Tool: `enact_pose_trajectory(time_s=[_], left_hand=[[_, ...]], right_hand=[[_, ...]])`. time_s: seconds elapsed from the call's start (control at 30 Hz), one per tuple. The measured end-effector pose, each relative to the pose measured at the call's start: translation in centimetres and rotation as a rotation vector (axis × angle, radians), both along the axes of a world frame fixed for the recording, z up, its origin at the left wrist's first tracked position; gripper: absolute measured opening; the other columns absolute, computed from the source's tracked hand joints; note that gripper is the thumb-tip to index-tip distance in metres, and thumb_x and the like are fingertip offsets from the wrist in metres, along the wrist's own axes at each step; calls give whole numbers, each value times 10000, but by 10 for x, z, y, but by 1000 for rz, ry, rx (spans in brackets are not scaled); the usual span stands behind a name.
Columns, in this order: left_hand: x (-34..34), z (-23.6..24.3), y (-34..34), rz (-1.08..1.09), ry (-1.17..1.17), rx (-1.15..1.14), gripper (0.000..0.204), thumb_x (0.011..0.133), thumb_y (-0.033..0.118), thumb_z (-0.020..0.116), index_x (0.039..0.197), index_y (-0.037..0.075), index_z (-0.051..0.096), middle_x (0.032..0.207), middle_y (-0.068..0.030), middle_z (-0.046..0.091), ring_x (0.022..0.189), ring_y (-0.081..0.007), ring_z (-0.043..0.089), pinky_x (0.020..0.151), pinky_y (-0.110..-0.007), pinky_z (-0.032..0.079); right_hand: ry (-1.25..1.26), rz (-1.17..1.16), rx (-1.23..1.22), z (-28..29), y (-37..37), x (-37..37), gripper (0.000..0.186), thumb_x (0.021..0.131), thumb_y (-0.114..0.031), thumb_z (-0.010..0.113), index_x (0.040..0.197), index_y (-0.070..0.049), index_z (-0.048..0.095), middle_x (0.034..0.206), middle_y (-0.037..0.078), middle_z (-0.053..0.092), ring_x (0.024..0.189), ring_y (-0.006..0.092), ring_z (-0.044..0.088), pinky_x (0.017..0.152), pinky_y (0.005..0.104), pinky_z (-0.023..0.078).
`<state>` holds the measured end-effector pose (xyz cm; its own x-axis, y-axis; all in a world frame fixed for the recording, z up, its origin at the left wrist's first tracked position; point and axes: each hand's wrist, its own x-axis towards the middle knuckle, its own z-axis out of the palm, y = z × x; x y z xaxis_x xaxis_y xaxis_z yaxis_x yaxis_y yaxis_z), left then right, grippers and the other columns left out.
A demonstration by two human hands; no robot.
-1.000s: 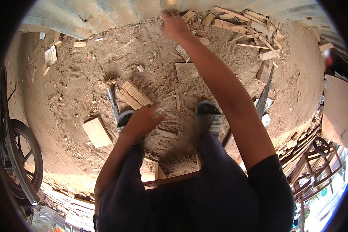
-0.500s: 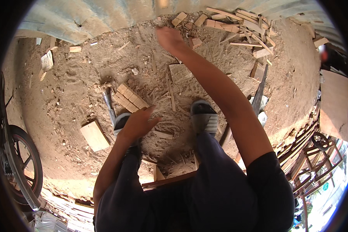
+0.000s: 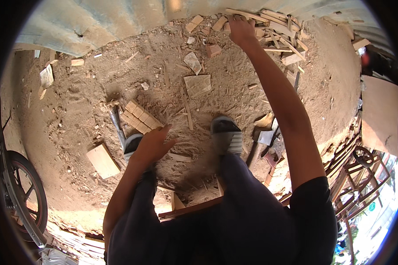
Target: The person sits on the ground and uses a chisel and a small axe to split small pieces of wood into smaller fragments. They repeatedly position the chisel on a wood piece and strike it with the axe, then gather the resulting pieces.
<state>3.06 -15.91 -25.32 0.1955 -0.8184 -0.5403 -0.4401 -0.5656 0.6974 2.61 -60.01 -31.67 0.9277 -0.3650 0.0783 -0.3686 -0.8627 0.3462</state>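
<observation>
My right hand reaches out to the far wood pile, its fingers curled over a pale wooden block at the pile's left end; the palm hides most of it. My left hand hangs over my left knee and shoe, fingers stretched and thumb apart, holding nothing. Just beyond it, small wooden blocks lie side by side in neat rows on the dirt. A metal bar-like tool lies left of these blocks. Nearer me on the left sits a flat wooden block.
Corrugated metal sheet borders the far side. Wood strips are heaped at far right. Flat pieces lie mid-ground. A motorbike wheel stands at left; a metal frame is at right. My shoe rests on the dirt.
My right hand has moved right, from the bare dirt to the wood pile, and its fingers now curl over a block there. The left hand stays nearly in place.
</observation>
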Motion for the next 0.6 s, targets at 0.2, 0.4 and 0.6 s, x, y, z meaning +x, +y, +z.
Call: enact_pose_trajectory(time_s=[0.2, 0.4, 0.6], left_hand=[[7, 5, 2, 53, 66, 121, 573, 867, 365, 619, 1309, 33, 472, 1173, -215, 583, 1083, -351, 565, 922, -389, 441], [5, -7, 10, 54, -10, -71, 578, 862, 376, 602, 1269, -15, 481, 1091, -272, 588, 995, -410, 582, 870, -431, 462], [4, 2, 6, 120, 13, -100, 516, 896, 344, 577, 1256, -16, 490, 1089, -244, 601, 948, -369, 610, 836, -406, 477]], right_hand=[[142, -98, -34, 3, -6, 1, 316, 783, -84, 620, 1097, -100, 581, 993, 43, 627, 1030, 242, 578, 869, 514, 381], [-236, -86, 161, 45, 31, 7, 280, 823, -141, 622, 1080, -49, 565, 1021, 90, 633, 1016, 272, 588, 858, 506, 416], [-930, -388, 1118, 139, 99, -11, 335, 860, -201, 630, 1110, 5, 542, 1055, 134, 625, 1013, 239, 601, 853, 422, 498]])
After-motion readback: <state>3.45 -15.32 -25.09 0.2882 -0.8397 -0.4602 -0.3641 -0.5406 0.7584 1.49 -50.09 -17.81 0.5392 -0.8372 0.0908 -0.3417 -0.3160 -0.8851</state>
